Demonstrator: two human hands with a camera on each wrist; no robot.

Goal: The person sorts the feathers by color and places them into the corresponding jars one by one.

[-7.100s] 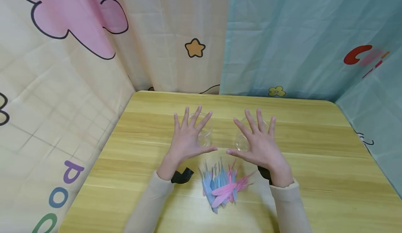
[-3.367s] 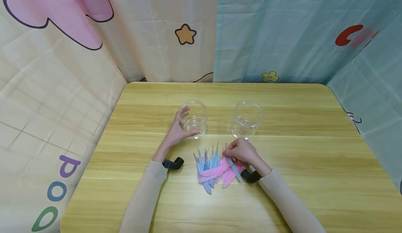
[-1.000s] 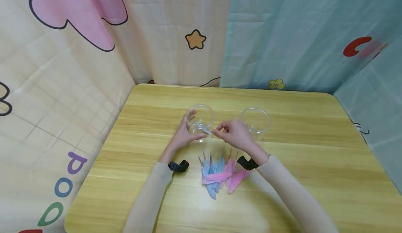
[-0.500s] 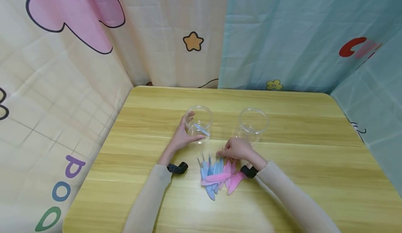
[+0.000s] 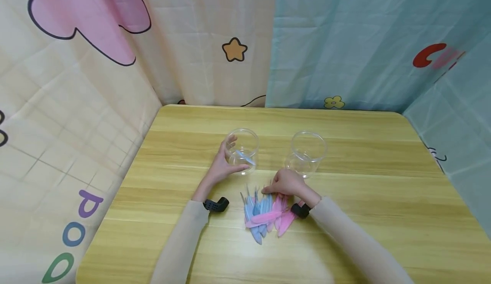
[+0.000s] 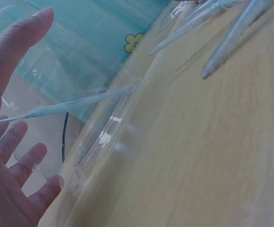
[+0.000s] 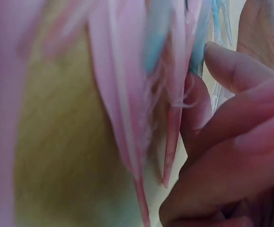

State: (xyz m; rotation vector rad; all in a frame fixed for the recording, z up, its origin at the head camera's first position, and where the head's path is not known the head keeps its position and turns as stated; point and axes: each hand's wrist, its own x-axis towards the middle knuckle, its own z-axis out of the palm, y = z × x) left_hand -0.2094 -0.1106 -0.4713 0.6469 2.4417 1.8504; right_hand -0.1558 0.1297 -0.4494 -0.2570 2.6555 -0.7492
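Note:
My left hand (image 5: 221, 164) holds a clear round jar (image 5: 251, 141), thumb on the near side and fingers around the left. One blue feather (image 5: 245, 157) leans inside it; the left wrist view shows this feather (image 6: 80, 103) slanting through the clear wall. My right hand (image 5: 288, 182) is at the quill end of a feather pile. In the right wrist view its thumb and forefinger pinch a blue feather (image 7: 200, 45), close beside pink feathers (image 7: 120, 90). On the table lie several blue feathers (image 5: 254, 228), with pink feathers (image 5: 264, 218) across and beside them.
A second clear jar (image 5: 307, 152) stands upright behind my right hand, with no feather visible in it. The wooden table (image 5: 364, 182) has its back edge near printed curtains (image 5: 326, 41). Each wrist wears a black camera mount (image 5: 218, 205).
A blue feather has gone into the left jar. My right hand has drawn back from that jar to the pile and now pinches another blue feather. The left hand stays on the jar.

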